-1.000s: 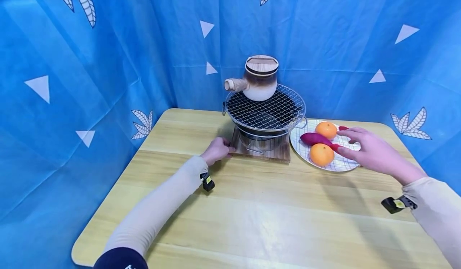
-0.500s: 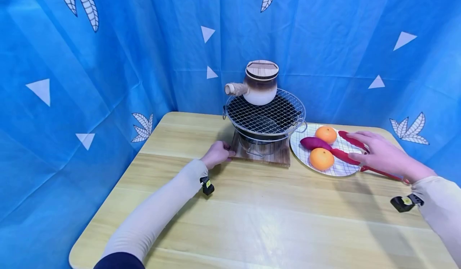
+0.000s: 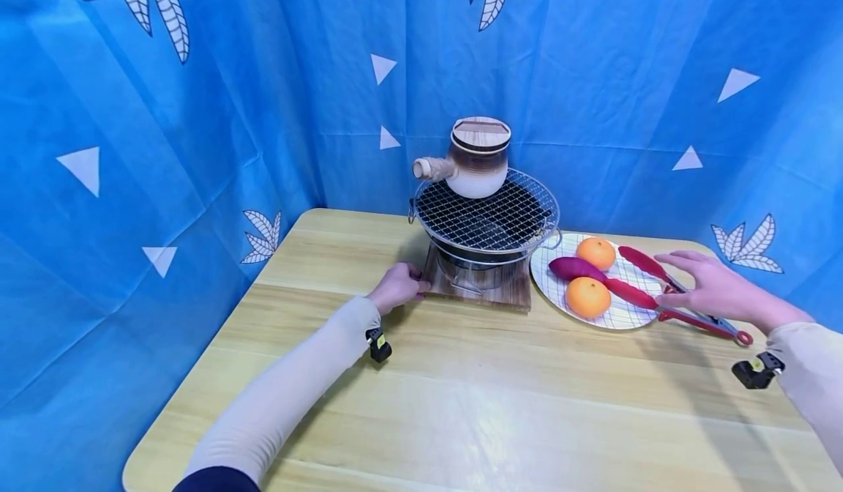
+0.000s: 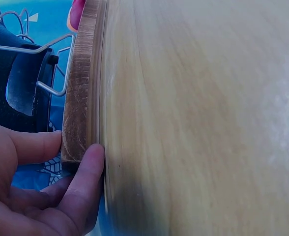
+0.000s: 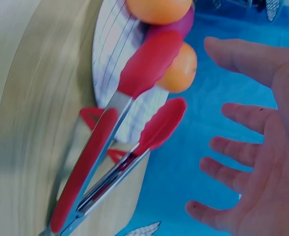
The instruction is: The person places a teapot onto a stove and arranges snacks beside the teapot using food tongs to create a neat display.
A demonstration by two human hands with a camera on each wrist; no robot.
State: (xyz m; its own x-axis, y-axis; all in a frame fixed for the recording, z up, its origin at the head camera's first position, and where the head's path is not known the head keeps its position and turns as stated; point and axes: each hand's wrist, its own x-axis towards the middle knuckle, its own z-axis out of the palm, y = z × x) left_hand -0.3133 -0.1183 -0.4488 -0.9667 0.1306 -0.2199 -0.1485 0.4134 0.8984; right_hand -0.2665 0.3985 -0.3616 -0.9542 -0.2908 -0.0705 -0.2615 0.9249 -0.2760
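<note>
red silicone-tipped tongs (image 3: pixel 665 291) now withdrawn

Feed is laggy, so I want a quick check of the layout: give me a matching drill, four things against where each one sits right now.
Things:
1. pot
2. sweet potato
3. left hand
4. tongs

Places:
A. on the plate, between two oranges
B. at the corner of the wooden board
C. on the grill mesh
D. under the right hand, tips over the plate

Pairs: 1-C, 2-A, 3-B, 4-D
</note>
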